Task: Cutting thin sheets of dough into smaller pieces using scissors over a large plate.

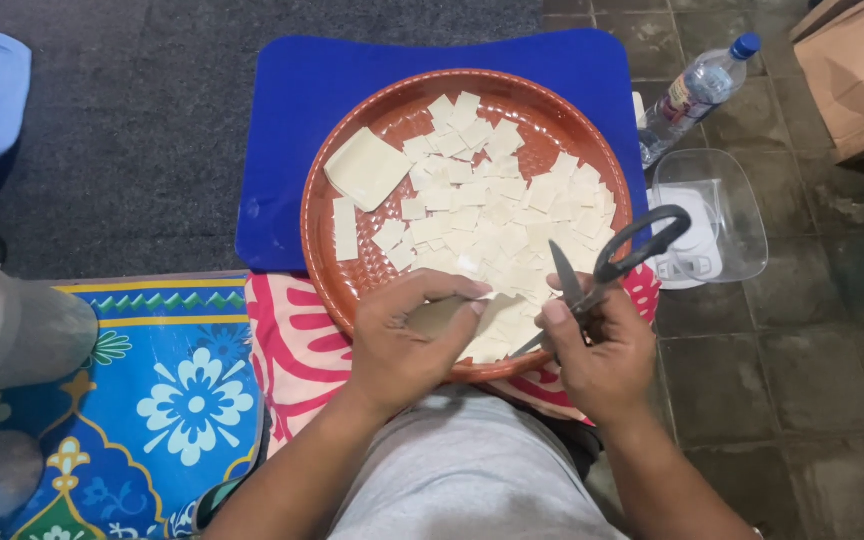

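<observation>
Lower centre, over our lap | left hand (407,335) pinches a pale strip (500,322), right hand (602,350) grips scissors (607,268) | round tray (352,270) heaped with cut squares (497,215) | one uncut sheet (366,167) left, upper left of tray

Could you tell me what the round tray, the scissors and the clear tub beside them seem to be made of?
Round tray: likely moulded plastic, reddish-brown with a textured, woven-look base and smooth glossy rim. Scissors in the right hand: grey metal blades, black handles that look like plastic. Clear tub: transparent plastic, since the floor tiles show through its walls.
</observation>
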